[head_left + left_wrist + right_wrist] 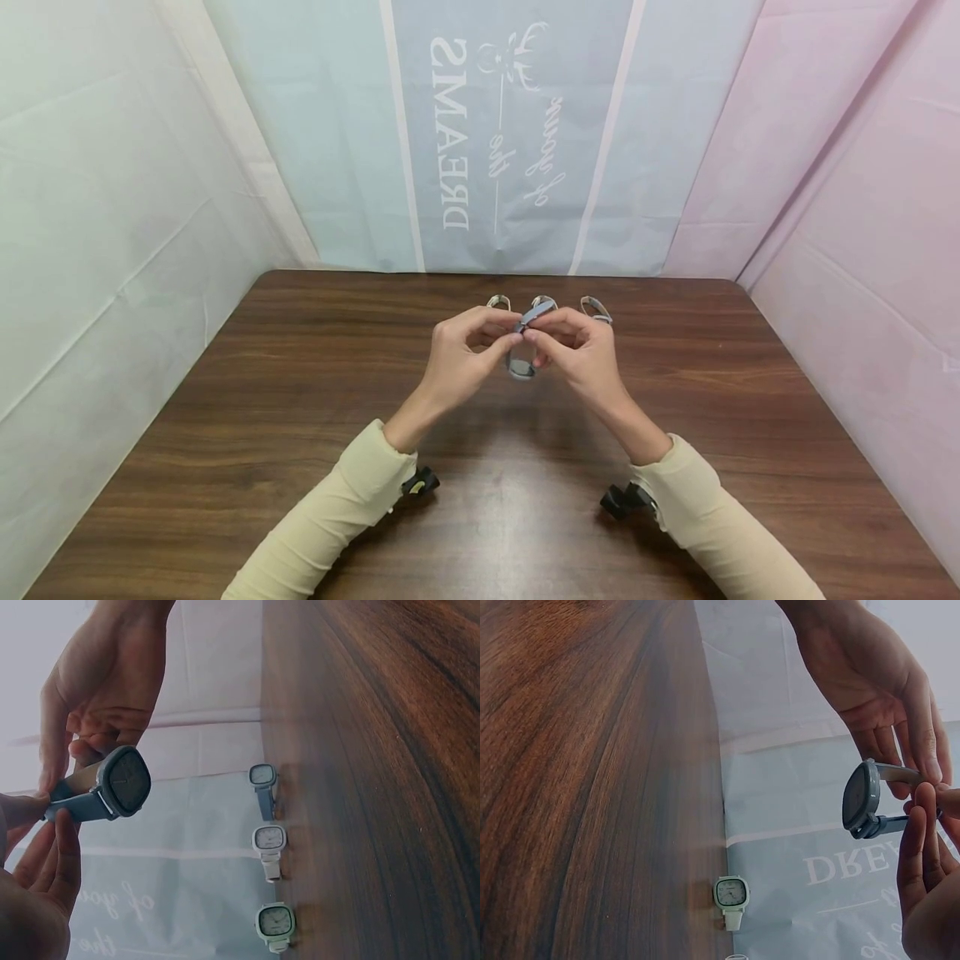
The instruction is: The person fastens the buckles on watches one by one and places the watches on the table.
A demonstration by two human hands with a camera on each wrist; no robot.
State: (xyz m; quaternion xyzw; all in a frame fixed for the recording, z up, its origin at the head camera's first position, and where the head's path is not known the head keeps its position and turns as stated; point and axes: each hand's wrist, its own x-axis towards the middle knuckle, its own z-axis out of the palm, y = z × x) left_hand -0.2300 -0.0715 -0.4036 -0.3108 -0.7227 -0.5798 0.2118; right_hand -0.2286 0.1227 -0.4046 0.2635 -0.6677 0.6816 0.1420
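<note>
Both hands hold a blue-grey wristwatch (522, 367) above the table, its square dial hanging at the bottom and its strap bent into a loop. With thumb and fingers, my left hand (467, 354) pinches the strap on one side. Opposite it, my right hand (583, 352) pinches the strap, and the fingertips of both hands meet there. In the left wrist view the dark dial of the watch (127, 781) faces the camera. Fingers partly hide the strap ends, so whether they are fastened cannot be told.
Toward the table's far edge stand three more square watches: a green-rimmed one (275, 921), a white one (269, 838) and a blue one (262, 777). The brown wooden table (300, 400) meets a printed cloth (517, 167) behind, with pale cloth on both sides.
</note>
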